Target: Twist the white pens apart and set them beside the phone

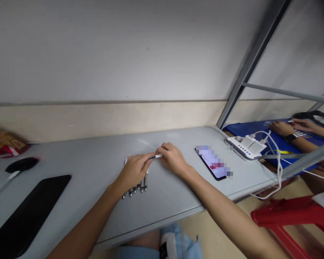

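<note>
A slim white and black pen lies level between my two hands above the grey table. My left hand pinches its dark end with closed fingers. At its white end the fingers of my right hand are closed around it. Several pens with silver tips lie side by side beneath my left hand, tips toward the table's front edge. My left hand hides their upper parts.
To the right lie a lit phone and a white power strip with plugs and cables. A black pad, a black round object and a red-yellow packet are left. Another person's hands work beyond the metal frame, near a red stool.
</note>
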Tool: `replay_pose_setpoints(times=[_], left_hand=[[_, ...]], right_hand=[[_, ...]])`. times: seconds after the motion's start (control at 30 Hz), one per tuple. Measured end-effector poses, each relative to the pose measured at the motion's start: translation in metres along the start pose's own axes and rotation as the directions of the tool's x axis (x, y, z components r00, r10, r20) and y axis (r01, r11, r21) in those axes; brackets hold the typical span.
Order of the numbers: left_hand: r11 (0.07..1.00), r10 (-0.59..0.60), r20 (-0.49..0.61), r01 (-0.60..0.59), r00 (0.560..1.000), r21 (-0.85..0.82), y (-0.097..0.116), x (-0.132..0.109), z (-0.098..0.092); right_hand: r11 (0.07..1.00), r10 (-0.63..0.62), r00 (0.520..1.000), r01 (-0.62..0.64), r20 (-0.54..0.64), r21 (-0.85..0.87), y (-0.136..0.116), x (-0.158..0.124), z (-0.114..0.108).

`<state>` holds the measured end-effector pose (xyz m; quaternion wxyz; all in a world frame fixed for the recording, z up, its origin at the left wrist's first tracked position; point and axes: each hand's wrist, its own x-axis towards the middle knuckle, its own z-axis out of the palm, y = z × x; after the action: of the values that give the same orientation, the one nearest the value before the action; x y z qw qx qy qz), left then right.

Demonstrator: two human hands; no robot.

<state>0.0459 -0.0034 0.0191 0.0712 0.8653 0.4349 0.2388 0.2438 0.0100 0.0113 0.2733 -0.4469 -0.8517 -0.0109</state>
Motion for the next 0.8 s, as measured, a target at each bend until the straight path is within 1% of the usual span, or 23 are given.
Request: replay_pose_setpoints(times=[0.07,0.1,0.17,0.2,0.23,0.27,0.3,0.33,0.37,0.4,0.43,0.53,0.6,0.67,0.8], left_hand=[[0.998,-0.010,0.001,0.010,1.000,-0.055,-0.003,0.001,0.000],[0.996,-0.024,-0.001,0.024,1.000,-0.082,-0.005,0.001,-0.001],[0.989,-0.069,-0.025,0.065,0.997,-0.132,-0.008,0.002,-0.002],[0.984,-0.096,-0.040,0.089,0.995,-0.153,-0.009,0.002,-0.003],[0.979,-0.122,-0.056,0.111,0.991,-0.168,-0.010,0.002,-0.003],[0.975,-0.143,-0.068,0.129,0.987,-0.179,-0.010,0.002,-0.004],[0.972,-0.159,-0.075,0.143,0.985,-0.184,-0.011,0.002,-0.004],[0.971,-0.168,-0.075,0.151,0.983,-0.186,-0.011,0.002,-0.005],[0.970,-0.172,-0.072,0.156,0.982,-0.186,-0.011,0.002,-0.005],[0.970,-0.171,-0.068,0.156,0.983,-0.185,-0.011,0.002,-0.005],[0.971,-0.166,-0.066,0.152,0.984,-0.186,-0.011,0.002,-0.004],[0.977,-0.135,-0.066,0.121,0.989,-0.177,-0.012,0.002,-0.003],[0.984,-0.120,-0.058,0.111,0.991,-0.142,-0.013,0.002,-0.002],[0.989,-0.115,-0.040,0.111,0.993,-0.093,-0.014,0.001,-0.001],[0.997,-0.078,-0.007,0.079,0.997,0.027,-0.013,0.001,0.001]], right_hand=[[0.997,0.040,0.999,-0.039,-0.015,0.066,0.003,0.000,-0.005],[0.990,0.064,0.998,-0.060,-0.028,0.127,0.005,0.001,-0.007],[0.947,0.130,0.990,-0.105,-0.062,0.304,0.007,0.003,-0.010],[0.898,0.179,0.982,-0.136,-0.066,0.418,0.008,0.004,-0.011],[0.826,0.237,0.970,-0.173,-0.051,0.537,0.008,0.005,-0.012],[0.735,0.294,0.956,-0.214,-0.017,0.643,0.009,0.006,-0.012],[0.642,0.336,0.941,-0.253,0.031,0.724,0.010,0.008,-0.012],[0.568,0.362,0.929,-0.283,0.075,0.772,0.011,0.008,-0.011],[0.535,0.370,0.924,-0.297,0.097,0.791,0.011,0.009,-0.011],[0.547,0.364,0.927,-0.293,0.092,0.785,0.012,0.009,-0.011],[0.596,0.346,0.936,-0.273,0.066,0.755,0.014,0.008,-0.011],[0.804,0.245,0.969,-0.192,-0.018,0.563,0.017,0.006,-0.009],[0.897,0.179,0.984,-0.156,-0.018,0.414,0.017,0.003,-0.008],[0.946,0.127,0.992,-0.122,0.001,0.300,0.016,0.001,-0.008],[0.983,0.024,0.999,-0.031,0.042,0.180,0.008,-0.001,-0.005]])
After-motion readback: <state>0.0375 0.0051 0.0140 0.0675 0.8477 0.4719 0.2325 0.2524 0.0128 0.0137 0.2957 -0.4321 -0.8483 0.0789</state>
